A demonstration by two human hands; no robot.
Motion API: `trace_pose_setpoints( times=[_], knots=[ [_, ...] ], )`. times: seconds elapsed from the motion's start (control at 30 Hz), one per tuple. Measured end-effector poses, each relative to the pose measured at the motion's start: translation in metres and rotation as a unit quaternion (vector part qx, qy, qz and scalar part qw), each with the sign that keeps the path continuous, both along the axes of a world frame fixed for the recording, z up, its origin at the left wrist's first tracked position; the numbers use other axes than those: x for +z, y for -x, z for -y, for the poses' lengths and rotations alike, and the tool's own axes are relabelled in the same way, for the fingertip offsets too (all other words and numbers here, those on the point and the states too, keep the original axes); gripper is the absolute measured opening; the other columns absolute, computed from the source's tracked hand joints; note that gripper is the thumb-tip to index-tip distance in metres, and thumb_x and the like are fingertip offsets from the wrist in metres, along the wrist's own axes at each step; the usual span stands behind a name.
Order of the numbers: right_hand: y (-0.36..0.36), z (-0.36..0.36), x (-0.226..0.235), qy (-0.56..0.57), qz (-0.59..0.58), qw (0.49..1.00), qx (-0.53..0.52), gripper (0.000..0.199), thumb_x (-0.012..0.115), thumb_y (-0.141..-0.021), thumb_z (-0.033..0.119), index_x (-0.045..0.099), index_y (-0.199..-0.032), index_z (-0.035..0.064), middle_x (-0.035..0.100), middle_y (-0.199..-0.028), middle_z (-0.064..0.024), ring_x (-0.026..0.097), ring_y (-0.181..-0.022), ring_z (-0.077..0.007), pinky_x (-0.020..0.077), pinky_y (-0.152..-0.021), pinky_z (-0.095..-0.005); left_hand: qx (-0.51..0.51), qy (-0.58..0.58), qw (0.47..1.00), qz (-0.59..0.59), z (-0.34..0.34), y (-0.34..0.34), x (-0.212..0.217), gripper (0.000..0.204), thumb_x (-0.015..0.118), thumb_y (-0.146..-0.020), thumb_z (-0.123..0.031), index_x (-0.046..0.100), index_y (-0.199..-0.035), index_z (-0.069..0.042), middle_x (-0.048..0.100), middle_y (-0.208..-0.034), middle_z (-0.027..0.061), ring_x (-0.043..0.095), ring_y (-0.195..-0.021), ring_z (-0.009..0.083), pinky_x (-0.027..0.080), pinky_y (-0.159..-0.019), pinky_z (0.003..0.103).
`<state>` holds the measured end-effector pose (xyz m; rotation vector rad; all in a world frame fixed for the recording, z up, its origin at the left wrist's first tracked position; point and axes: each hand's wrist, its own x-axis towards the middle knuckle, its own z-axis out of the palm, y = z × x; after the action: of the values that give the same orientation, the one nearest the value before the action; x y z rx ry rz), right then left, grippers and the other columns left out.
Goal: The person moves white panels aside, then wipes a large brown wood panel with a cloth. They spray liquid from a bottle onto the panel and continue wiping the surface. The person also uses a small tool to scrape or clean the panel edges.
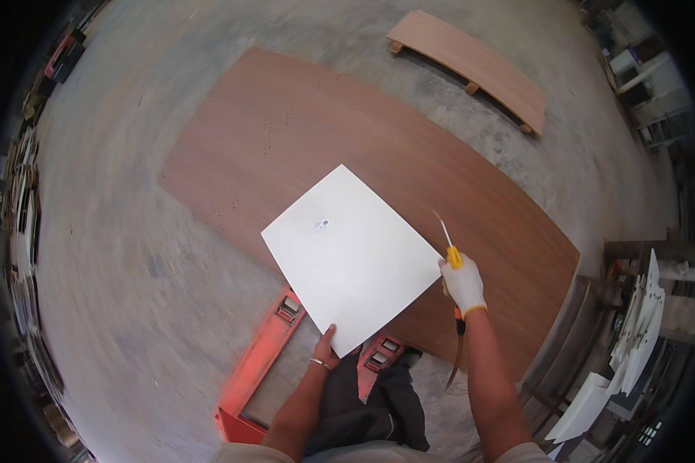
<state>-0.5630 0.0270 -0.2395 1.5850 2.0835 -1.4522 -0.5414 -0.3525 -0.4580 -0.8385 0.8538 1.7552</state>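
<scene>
White panel point(355, 258) lies at the view's center, over a brown board point(486, 212); whether it rests there, I cannot tell. The hands are apart: the bare left hand point(327, 346) pinches the panel's corner between six and seven o'clock, and the gloved right hand point(464, 285), at three, grips a yellow air gun point(455, 258), nozzle toward eleven. A smaller board point(471, 65) lies at one o'clock.
</scene>
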Motion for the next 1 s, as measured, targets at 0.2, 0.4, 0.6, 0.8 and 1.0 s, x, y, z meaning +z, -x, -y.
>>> trace_pose_setpoints(
  times=[0.2,0.4,0.6,0.8,1.0],
  knots=[
    [-0.191,0.086,-0.047,-0.178,-0.047,0.981,-0.067,0.012,0.067,-0.082,0.015,0.062,-0.092,0.0089,0.066,-0.073,-0.0108,0.067,-0.062,-0.0278,0.0538,-0.06,-0.0392,0.01,-0.041,0.998,-0.046,-0.012,0.071,0.102,0.051,0.052,-0.098,-0.034,0.04,-0.14,-0.007,0.06,-0.126,0.0163,0.065,-0.101,0.0379,0.057,-0.063,0.054],
    [-0.198,0.195,-0.039,-0.116,-0.013,0.978,0.175,0.023,0.061,-0.086,0.038,0.064,-0.098,0.0182,0.07,-0.085,-0.014,0.068,-0.077,-0.0364,0.0533,-0.069,-0.0496,0.08,0.074,0.993,-0.045,-0.037,0.114,0.15,0.034,0.055,-0.095,-0.025,0.052,-0.123,-0.006,0.064,-0.116,0.0148,0.064,-0.102,0.0369,0.056,-0.084,0.057],
    [-0.229,0.181,0.05,-0.061,-0.011,0.959,0.277,0.03,0.062,-0.086,0.042,0.063,-0.099,0.015,0.069,-0.081,-0.0147,0.068,-0.076,-0.0354,0.0518,-0.069,-0.0499,0.127,-0.009,0.99,-0.054,-0.052,0.161,0.164,0.024,0.057,-0.089,-0.008,0.059,-0.111,0.001,0.068,-0.105,0.0166,0.066,-0.099,0.0368,0.058,-0.089,0.054],
    [-0.322,0.193,0.052,-0.02,-0.031,0.997,0.064,0.025,0.058,-0.089,0.035,0.064,-0.101,0.0139,0.07,-0.082,-0.0112,0.069,-0.079,-0.0327,0.0519,-0.071,-0.0472,-0.001,0.061,0.98,-0.19,-0.145,0.145,0.207,0.035,0.053,-0.085,-0.004,0.051,-0.117,0.008,0.062,-0.114,0.0213,0.062,-0.106,0.0381,0.057,-0.089,0.054],
    [-0.468,0.192,0.08,-0.04,-0.129,0.99,-0.032,0.028,0.056,-0.087,0.032,0.067,-0.098,0.0089,0.07,-0.082,-0.0127,0.068,-0.075,-0.0299,0.0523,-0.07,-0.0426,-0.169,0.061,0.922,-0.343,-0.165,0.005,0.279,0.046,0.05,-0.08,-0.005,0.048,-0.123,0.011,0.06,-0.114,0.0225,0.061,-0.108,0.0407,0.056,-0.087,0.054]
  ],
)
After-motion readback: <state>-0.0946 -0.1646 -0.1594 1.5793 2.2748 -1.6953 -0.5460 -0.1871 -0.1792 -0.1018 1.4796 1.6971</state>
